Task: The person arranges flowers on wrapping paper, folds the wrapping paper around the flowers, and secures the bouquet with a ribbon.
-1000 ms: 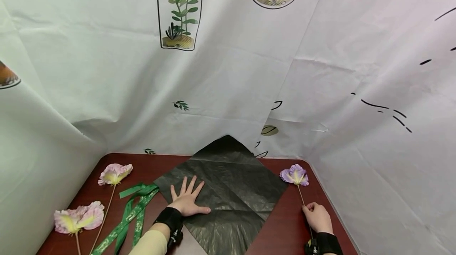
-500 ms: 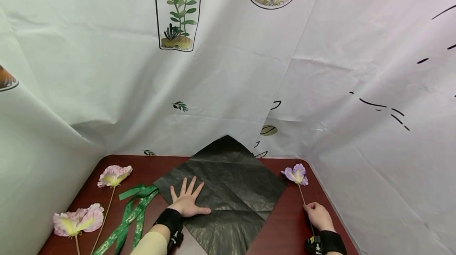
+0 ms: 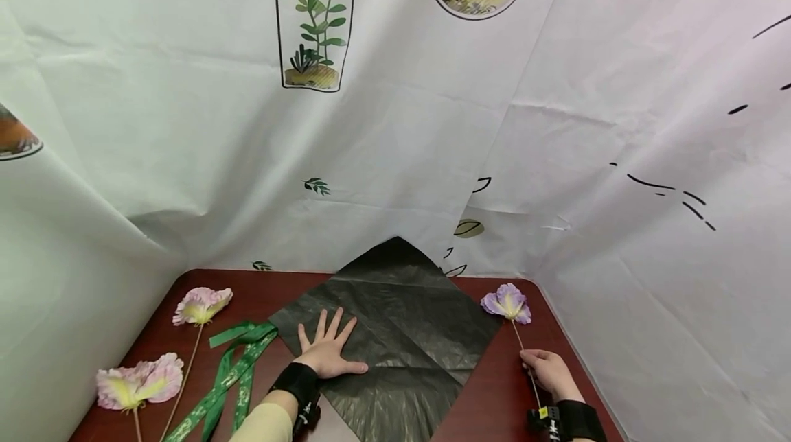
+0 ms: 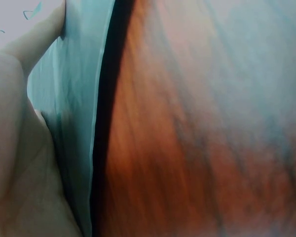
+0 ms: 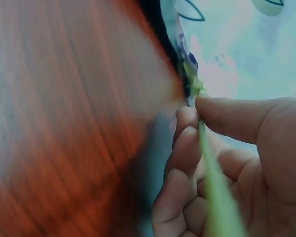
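Observation:
A dark grey sheet of wrapping paper [image 3: 408, 318] lies diagonally on the table, its far corner rising against the cloth behind. My left hand [image 3: 330, 353] presses on its left part with fingers spread wide; the left wrist view shows the palm against the paper's edge [image 4: 79, 98]. At the right, my right hand [image 3: 548, 370] pinches the thin stem of a purple artificial flower [image 3: 508, 303] between thumb and fingers. The right wrist view shows the green stem [image 5: 214, 182] running past the curled fingers, with the bloom mostly hidden beyond the fingertips.
On the left lie two pink artificial flowers, a far one [image 3: 202, 305] and a near one [image 3: 139, 383]. A green printed ribbon [image 3: 231, 370] lies folded between them and the paper. White patterned cloth [image 3: 395, 119] walls off the back and sides of the red-brown table [image 3: 278, 285].
The right hand has shifted slightly left with the flower, whose bloom now stands a little closer to the paper. The left hand stays spread on the paper.

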Demonstrator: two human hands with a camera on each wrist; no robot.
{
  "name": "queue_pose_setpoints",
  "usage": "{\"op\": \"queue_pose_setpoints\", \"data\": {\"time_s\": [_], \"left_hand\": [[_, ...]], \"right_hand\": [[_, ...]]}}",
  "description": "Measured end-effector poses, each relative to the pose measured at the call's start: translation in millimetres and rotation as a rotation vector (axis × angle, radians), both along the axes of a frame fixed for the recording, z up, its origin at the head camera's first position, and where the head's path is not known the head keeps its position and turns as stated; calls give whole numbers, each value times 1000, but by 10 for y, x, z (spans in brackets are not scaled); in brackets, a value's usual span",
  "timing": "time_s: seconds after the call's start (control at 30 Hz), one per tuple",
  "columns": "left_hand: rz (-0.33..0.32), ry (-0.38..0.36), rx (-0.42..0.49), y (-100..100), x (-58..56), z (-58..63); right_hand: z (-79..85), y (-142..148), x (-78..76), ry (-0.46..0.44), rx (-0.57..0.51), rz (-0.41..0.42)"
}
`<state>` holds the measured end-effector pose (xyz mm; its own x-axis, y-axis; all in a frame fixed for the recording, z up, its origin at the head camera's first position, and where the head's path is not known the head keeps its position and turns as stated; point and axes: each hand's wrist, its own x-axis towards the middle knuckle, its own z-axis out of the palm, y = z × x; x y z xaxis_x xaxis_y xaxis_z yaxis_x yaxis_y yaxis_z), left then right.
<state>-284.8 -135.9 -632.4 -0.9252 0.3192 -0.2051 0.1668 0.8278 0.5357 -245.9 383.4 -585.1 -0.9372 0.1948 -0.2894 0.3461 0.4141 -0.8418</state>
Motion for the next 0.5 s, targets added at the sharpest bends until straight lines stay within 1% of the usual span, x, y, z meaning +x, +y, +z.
{"op": "queue_pose_setpoints", "data": {"time_s": [0.13,0.23,0.3,0.37,0.43,0.5], "left_hand": [[-1,-8,-1,-3,-8,-13],[0,-6,-3,-2,-19,-28],[3,-4,-6,-4,-24,-38],[5,0,-7,-7,-28,-45],[3,1,-11,-4,-29,-52],[1,1,-13,1,-28,-58]], "right_hand": [[31,-61,-42,26,-13,-14],[65,-121,-73,56,9,-20],[88,-178,-88,88,35,-14],[110,-254,-104,123,33,-22],[125,-337,-120,160,10,-57],[132,-416,-144,206,-41,-92]]}}
